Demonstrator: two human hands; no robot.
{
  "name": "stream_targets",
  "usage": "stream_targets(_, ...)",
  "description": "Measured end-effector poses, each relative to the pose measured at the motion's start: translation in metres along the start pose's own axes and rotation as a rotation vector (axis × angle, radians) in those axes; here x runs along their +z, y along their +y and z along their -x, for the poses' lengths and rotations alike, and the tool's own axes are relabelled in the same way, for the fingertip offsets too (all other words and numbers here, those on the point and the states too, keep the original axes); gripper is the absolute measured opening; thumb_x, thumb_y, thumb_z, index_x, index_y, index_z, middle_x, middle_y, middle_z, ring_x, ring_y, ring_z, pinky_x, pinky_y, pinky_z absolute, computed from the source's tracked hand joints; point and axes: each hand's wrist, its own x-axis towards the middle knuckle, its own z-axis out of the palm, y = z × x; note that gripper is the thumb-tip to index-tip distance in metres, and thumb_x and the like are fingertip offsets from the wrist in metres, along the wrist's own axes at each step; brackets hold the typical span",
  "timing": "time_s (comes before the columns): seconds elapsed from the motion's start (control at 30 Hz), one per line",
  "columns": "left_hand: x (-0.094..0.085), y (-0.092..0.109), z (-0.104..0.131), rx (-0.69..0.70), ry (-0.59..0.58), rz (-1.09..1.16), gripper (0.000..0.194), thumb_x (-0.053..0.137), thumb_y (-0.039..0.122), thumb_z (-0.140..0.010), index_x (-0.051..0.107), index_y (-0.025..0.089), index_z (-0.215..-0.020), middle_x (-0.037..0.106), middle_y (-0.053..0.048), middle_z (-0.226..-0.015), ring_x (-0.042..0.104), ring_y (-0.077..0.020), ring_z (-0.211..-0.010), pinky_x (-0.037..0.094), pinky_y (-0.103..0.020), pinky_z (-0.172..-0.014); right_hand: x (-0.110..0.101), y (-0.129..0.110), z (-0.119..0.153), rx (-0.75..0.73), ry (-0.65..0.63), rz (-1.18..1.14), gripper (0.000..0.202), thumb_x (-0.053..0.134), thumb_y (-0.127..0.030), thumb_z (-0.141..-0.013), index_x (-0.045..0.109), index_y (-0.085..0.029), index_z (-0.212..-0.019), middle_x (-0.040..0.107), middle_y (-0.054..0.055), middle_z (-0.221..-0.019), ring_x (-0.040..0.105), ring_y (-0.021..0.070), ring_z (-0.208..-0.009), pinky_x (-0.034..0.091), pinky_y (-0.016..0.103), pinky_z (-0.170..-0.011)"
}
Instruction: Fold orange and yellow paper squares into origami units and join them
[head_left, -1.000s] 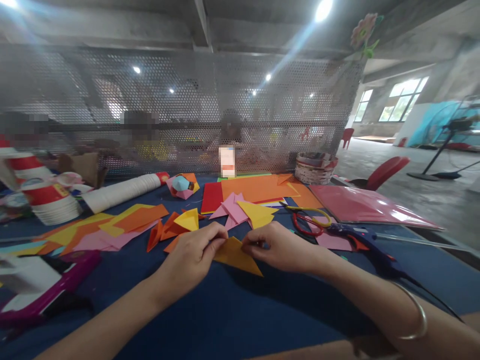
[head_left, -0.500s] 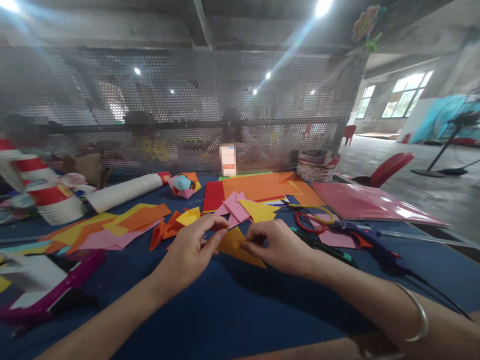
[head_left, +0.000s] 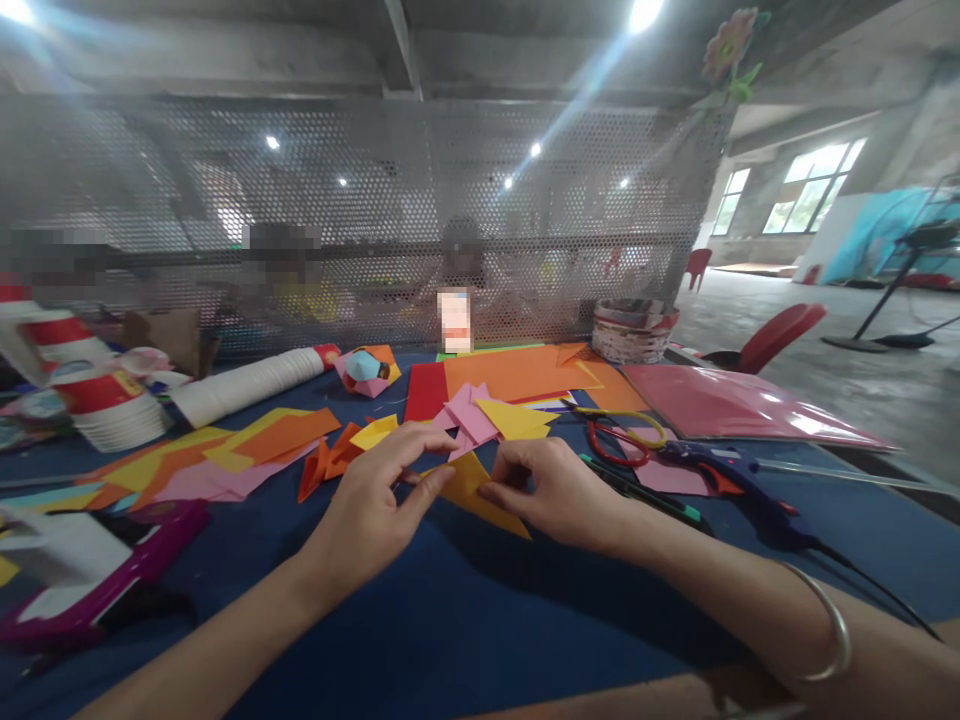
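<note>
Between my two hands is a folded piece of yellow-orange paper (head_left: pixel 469 483), held just above the blue tabletop. My right hand (head_left: pixel 551 490) pinches its right side between thumb and bent fingers. At its upper left edge, my left hand (head_left: pixel 397 478) has thumb and forefinger curved round the paper, the thumb tip against it. Just beyond the hands lie folded pink paper pieces (head_left: pixel 469 415) and a folded yellow piece (head_left: pixel 517 418). Folded orange pieces (head_left: pixel 330 458) sit left of my left hand.
To the right lie scissors (head_left: pixel 619 440), a blue glue gun (head_left: pixel 720 465) with its cord, and a pink plastic-covered pack (head_left: pixel 742 405). A purple tape dispenser (head_left: pixel 112 570) and paper cups (head_left: pixel 109 400) stand at left. A woven basket (head_left: pixel 634 330) is beside the mesh partition (head_left: pixel 360 200).
The left thumb and forefinger have opened slightly and shifted on the paper's left edge. The right hand keeps its pinch, almost unmoved.
</note>
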Motion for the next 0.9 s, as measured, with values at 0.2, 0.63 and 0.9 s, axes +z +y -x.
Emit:
stream_targets(0.2,-0.0008,0.0038,-0.0011,0.058,0.007,-0.039,0.007,0.051,0.021,-0.090,0.057,0.022,-0.086,0.059,-0.001,-0.090,0.057,-0.0152,-0.086,0.048,-0.026,-0.071,0.0021,0.0012,0.0000,-0.002,0.009,0.009,0.015,0.065,-0.020,-0.080,0.059,-0.016,-0.068,0.060,-0.003,-0.062,0.049,0.0084,-0.055,0.033,0.020,-0.053)
stream_targets(0.63,-0.0050,0.0056,-0.0011,0.086,0.019,-0.098,0.015,0.047,0.014,-0.090,0.048,0.020,-0.077,0.050,0.002,-0.081,0.048,-0.0133,-0.074,0.040,-0.027,-0.069,0.0032,0.0036,-0.0011,-0.037,0.003,-0.032,0.016,0.065,-0.025,-0.083,0.061,-0.016,-0.070,0.058,-0.004,-0.063,0.049,0.0085,-0.057,0.034,0.020,-0.054)
stream_targets(0.9,-0.0030,0.0023,0.0010,0.115,-0.038,-0.121,0.011,0.046,0.013,-0.091,0.048,0.021,-0.084,0.056,0.001,-0.089,0.053,-0.0147,-0.087,0.040,-0.028,-0.080,-0.0007,-0.0018,0.0012,-0.075,-0.015,-0.083,0.015,0.065,-0.030,-0.083,0.060,-0.017,-0.086,0.059,-0.002,-0.075,0.051,0.0105,-0.065,0.037,0.022,-0.059)
